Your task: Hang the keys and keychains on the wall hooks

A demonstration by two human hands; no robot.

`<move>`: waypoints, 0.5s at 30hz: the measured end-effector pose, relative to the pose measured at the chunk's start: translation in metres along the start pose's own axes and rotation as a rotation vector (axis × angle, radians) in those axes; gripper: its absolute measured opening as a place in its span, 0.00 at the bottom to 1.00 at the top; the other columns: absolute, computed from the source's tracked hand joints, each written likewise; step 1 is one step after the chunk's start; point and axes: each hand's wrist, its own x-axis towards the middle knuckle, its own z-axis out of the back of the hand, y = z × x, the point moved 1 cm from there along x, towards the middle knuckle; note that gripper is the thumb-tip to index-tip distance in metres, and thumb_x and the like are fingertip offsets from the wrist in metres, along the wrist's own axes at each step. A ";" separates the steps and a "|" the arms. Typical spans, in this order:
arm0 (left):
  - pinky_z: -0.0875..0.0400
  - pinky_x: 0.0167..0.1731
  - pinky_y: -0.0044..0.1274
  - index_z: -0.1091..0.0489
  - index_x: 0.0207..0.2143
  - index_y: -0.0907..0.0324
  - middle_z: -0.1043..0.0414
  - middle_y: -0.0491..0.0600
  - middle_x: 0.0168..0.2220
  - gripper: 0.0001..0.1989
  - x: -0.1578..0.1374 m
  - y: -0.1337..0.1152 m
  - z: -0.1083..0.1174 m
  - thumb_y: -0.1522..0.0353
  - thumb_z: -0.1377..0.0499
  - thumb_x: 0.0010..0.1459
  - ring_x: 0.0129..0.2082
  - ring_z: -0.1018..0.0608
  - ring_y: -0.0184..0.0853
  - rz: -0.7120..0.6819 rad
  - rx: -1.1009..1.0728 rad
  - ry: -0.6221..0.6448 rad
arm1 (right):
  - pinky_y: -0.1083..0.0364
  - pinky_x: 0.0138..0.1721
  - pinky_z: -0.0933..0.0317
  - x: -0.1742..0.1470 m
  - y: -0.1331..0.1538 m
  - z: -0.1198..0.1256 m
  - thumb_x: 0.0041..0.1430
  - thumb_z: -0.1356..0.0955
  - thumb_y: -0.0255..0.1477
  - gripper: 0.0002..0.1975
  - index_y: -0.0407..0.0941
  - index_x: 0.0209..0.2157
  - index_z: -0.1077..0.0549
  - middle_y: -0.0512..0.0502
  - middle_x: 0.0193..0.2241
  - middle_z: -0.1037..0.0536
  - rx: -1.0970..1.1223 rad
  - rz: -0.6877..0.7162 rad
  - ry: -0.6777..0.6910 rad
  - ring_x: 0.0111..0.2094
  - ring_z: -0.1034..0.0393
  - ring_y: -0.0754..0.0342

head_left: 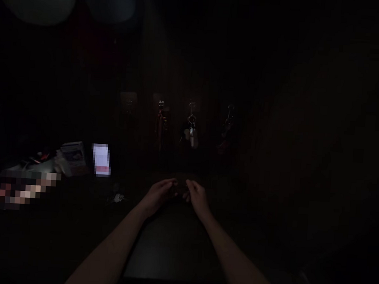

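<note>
Both hands come together over a dark surface in very dim light. My left hand has its fingers curled, thumb and fingertips pinched together. Just to its right, my right hand is closed in a similar pinch, with a small gap between the two. Whatever lies between the fingertips is too dark to make out. A small bunch of keys rests on the surface to the left of my left hand. Beyond the hands, a key ring with keys and a fob hangs from a hook.
More hanging bunches flank the key ring, one further right. A lit, pixelated screen stands at left, beside a small box. At the far left is a pixelated patch. Pale rounded shapes hang above.
</note>
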 end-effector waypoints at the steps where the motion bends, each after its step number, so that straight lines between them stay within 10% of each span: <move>1: 0.32 0.42 0.28 0.27 0.38 0.61 0.27 0.53 0.41 0.16 0.000 0.001 0.001 0.65 0.35 0.45 0.40 0.25 0.35 -0.007 0.019 -0.023 | 0.61 0.14 0.50 0.001 -0.001 0.000 0.50 0.40 0.52 0.24 0.44 0.22 0.35 0.54 0.11 0.34 0.013 0.004 -0.010 0.12 0.42 0.61; 15: 0.34 0.32 0.23 0.28 0.28 0.61 0.27 0.51 0.32 0.11 -0.007 -0.016 0.012 0.63 0.39 0.43 0.32 0.26 0.33 -0.148 0.195 -0.262 | 0.61 0.15 0.51 0.005 -0.008 -0.001 0.50 0.40 0.51 0.23 0.44 0.22 0.35 0.54 0.12 0.34 0.036 -0.001 0.002 0.12 0.43 0.61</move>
